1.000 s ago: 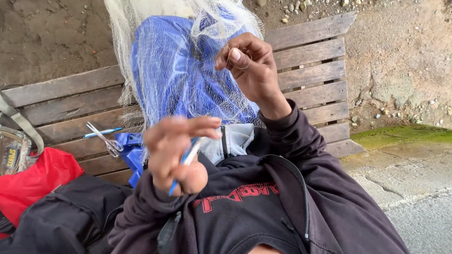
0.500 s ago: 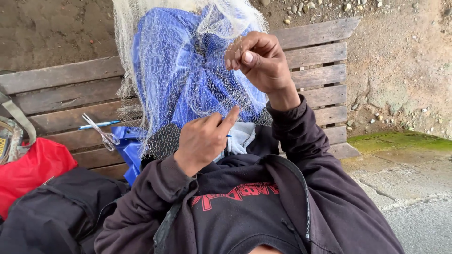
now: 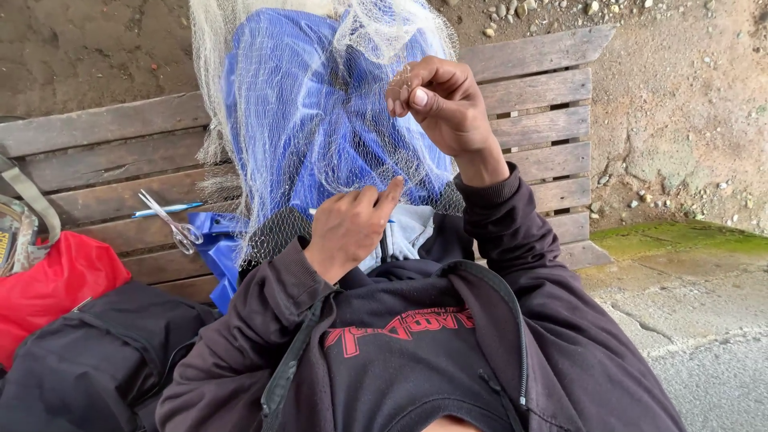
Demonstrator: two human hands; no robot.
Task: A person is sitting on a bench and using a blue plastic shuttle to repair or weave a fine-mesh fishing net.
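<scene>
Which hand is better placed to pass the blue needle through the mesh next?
Probably the left hand: it holds the blue needle against the net. The right hand is pinching mesh higher up.

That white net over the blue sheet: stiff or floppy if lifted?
Likely floppy: the net drapes in folds over the blue sheet. Probably light, since the right hand lifts a pinch with its fingers. Open mesh may snag.
</scene>
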